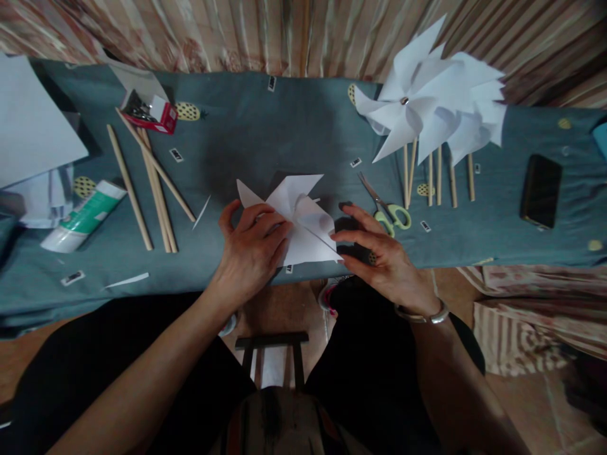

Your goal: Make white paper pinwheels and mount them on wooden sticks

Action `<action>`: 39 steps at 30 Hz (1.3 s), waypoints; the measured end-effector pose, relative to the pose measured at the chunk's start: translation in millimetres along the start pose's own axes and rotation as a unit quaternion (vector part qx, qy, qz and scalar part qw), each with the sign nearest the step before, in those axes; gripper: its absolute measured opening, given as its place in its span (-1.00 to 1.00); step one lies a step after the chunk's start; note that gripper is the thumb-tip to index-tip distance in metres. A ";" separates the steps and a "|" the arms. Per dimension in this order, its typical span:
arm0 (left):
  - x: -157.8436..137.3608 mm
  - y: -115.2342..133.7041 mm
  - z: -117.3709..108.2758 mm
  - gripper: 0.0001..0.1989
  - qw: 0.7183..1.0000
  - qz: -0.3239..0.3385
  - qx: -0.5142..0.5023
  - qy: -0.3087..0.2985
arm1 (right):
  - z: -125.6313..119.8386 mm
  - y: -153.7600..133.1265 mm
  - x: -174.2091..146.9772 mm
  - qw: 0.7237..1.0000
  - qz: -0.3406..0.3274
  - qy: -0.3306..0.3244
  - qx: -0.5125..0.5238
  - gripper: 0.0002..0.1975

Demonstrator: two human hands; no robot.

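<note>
A white paper pinwheel (310, 243), with some corners curled toward its middle, lies near the table's front edge. My left hand (253, 243) is on its left part, fingers bent and holding the curled paper down near the centre. The paper under those fingers is hidden. At the pinwheel's right edge is my right hand (379, 256), fingers apart, fingertips at or just touching the paper. Green-handled scissors (391, 218) lie just beyond the right hand, blades pointing away from me.
Finished white pinwheels (436, 101) on sticks lie at back right, left of a black phone (541, 191). On the left are wooden sticks (129, 186), a red box (154, 114) of small metal pieces, a green-and-white tube (84, 216) and paper sheets (38, 126). Paper scraps (127, 280) lie about.
</note>
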State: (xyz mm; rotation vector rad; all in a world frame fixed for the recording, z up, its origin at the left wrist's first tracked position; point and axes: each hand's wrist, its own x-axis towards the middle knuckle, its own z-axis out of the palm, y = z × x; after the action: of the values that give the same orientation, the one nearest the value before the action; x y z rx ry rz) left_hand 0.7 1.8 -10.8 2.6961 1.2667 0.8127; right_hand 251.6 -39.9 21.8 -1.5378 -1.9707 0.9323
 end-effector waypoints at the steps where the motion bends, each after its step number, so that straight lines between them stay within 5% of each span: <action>1: 0.0 0.0 -0.1 -0.86 1.000 -0.001 -0.001 -0.002 | -0.4 -0.5 -0.1 1.000 0.003 -0.001 0.002 -0.70; 39: 1.4 2.8 -5.0 -0.81 0.998 -0.037 -0.041 -0.043 | -2.2 -15.0 2.5 0.998 -0.008 -0.004 0.060 -0.77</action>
State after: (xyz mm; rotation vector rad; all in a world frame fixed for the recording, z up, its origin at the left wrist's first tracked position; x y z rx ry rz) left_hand 1.0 0.1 -5.1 2.5736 1.2786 0.7166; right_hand 242.8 -39.1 34.4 -1.4505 -1.8940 1.0330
